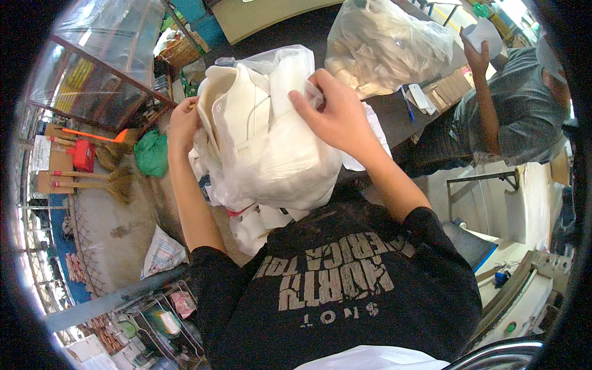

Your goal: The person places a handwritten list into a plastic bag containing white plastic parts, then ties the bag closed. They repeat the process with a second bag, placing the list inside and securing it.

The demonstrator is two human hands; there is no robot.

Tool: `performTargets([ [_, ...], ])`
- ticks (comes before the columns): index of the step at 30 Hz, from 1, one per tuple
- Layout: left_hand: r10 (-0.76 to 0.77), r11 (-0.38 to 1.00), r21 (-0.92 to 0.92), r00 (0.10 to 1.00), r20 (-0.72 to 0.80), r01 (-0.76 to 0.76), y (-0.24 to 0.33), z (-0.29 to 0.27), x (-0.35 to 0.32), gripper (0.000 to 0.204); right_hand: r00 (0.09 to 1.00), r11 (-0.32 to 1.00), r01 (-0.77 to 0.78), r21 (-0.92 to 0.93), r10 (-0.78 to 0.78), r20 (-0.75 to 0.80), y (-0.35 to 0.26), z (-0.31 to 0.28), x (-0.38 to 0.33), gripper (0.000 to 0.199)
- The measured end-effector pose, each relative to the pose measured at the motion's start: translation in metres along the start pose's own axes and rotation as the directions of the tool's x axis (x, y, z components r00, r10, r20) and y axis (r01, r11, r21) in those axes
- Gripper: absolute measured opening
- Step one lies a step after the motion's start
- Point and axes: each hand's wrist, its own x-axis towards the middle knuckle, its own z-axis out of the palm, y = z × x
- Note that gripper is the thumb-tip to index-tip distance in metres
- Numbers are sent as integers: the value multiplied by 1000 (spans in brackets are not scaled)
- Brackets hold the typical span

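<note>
In front of my chest I hold a clear plastic bag (277, 160) stuffed with white folded pieces (237, 108). My left hand (183, 122) grips the bag's left side near the top. My right hand (330, 111) pinches the bag's open top edge from the right, fingers curled into the plastic. Several more white pieces (256, 225) hang or lie below the bag, partly hidden by it.
A second large clear bag of pale pieces (388, 43) sits on a dark table (394, 111). Another person in a grey shirt (518, 105) sits at the right, hand raised. Brooms (92, 179) and a green bag (151, 154) lie on the floor left. A white machine (524, 283) stands lower right.
</note>
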Motion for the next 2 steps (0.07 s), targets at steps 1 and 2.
performTargets([
  [1,-62,998,-22,997,49,63,-2,0,4,34,998,997,-63,51,62,27,0,0,4,32],
  [2,-28,991,-128,1000,-14,26,-5,-2,5,36,991,987,-129,91,124,56,1,-1,7,33],
])
